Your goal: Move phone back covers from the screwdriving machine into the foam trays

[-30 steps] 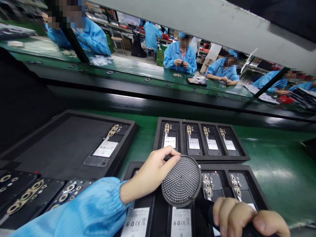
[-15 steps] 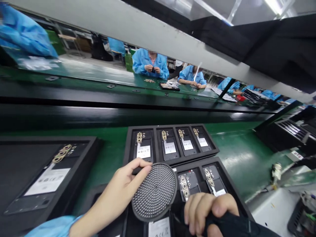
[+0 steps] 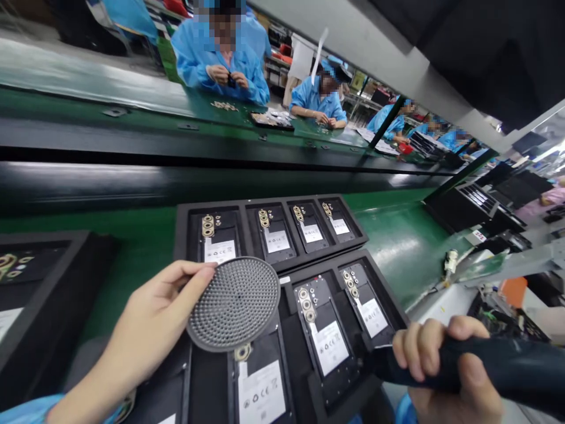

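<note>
My left hand (image 3: pixel 163 312) pinches the rim of a round grey disc (image 3: pixel 233 306) between thumb and fingers. Small dimples or studs cover the disc in rings. It is held tilted over the near foam tray (image 3: pixel 282 330), hiding part of a phone back panel (image 3: pixel 261 383). My right hand (image 3: pixel 441 359) wraps round a thick dark electric screwdriver (image 3: pixel 507 368) that points left. Its tip is close to another phone back panel (image 3: pixel 329 347) in the same tray; whether they touch I cannot tell. A further panel (image 3: pixel 371 312) lies beyond the tip.
A second black foam tray (image 3: pixel 273 265) with several phone panels stands behind. Another tray (image 3: pixel 70 330) is at the left on the green bench (image 3: pixel 388 224). A dark metal rail (image 3: pixel 110 188) runs across the back. Several co-workers in blue sit beyond it.
The view has swung to the right, so the trays appear farther left. My right hand has shifted right relative to the tray, and more of the screwdriver and the panels shows.
</note>
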`<state>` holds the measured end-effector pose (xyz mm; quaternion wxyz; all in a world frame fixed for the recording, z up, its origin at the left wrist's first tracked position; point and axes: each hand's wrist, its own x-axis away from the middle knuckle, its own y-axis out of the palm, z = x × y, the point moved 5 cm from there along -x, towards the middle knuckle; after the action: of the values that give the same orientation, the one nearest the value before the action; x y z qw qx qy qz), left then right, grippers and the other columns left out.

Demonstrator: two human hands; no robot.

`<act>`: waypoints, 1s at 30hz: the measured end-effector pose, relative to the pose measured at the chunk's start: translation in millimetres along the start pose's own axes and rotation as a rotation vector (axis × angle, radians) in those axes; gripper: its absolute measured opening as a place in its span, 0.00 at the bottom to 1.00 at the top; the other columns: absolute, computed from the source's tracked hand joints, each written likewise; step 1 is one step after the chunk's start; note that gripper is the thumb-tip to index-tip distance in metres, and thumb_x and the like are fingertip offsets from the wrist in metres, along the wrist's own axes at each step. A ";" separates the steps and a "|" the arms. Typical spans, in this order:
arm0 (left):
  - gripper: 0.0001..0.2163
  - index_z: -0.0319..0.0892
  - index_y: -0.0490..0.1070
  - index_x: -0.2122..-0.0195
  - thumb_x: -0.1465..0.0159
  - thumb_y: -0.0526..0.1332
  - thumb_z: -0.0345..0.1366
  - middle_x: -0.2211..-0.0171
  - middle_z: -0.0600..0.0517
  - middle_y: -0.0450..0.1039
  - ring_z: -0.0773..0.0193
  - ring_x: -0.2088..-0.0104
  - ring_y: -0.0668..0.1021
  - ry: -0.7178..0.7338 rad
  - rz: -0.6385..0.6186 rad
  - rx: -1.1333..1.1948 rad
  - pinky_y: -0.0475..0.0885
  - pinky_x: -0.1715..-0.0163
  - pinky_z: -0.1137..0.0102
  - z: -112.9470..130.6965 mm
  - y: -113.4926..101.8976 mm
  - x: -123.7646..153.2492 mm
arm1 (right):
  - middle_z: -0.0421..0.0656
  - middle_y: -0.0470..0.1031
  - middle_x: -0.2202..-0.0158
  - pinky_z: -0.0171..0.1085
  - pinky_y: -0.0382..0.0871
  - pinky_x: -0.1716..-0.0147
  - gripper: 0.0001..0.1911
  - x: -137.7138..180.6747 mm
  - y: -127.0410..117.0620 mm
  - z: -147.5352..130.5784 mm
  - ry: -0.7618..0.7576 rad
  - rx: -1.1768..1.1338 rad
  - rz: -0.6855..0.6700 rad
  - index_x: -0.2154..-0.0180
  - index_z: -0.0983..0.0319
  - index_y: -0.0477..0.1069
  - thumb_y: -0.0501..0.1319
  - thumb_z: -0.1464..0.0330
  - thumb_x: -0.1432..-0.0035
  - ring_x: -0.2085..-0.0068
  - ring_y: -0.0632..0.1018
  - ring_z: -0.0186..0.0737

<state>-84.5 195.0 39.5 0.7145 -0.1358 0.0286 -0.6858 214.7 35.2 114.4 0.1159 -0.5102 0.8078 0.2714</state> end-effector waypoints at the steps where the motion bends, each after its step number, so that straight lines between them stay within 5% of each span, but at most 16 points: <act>1: 0.29 0.45 0.73 0.64 0.54 0.64 0.65 0.64 0.54 0.78 0.59 0.63 0.76 -0.012 0.009 0.001 0.69 0.63 0.70 -3.1 -1.0 -0.9 | 0.33 0.66 0.80 0.33 0.67 0.81 0.09 4.5 0.9 3.3 0.012 0.013 -0.018 0.61 0.56 0.67 0.61 0.59 0.40 0.82 0.67 0.31; 17: 0.29 0.45 0.73 0.62 0.55 0.67 0.64 0.61 0.54 0.78 0.61 0.61 0.76 -0.045 0.042 0.109 0.70 0.63 0.71 -17.2 -3.0 -5.4 | 0.33 0.67 0.80 0.32 0.68 0.78 0.04 11.2 0.8 16.9 -0.004 0.038 0.023 0.63 0.57 0.66 0.60 0.65 0.40 0.80 0.69 0.30; 30: 0.22 0.43 0.73 0.63 0.46 0.64 0.57 0.64 0.51 0.77 0.59 0.62 0.76 0.022 0.037 0.119 0.69 0.62 0.69 -10.0 -3.5 -1.8 | 0.32 0.68 0.80 0.34 0.68 0.78 0.04 -60.4 53.0 36.1 -0.040 0.006 -0.048 0.65 0.57 0.66 0.60 0.71 0.43 0.80 0.68 0.32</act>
<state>-90.3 195.2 30.5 0.7334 -0.0849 -0.0017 -0.6745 191.7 118.9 129.6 0.1399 -0.5235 0.7938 0.2761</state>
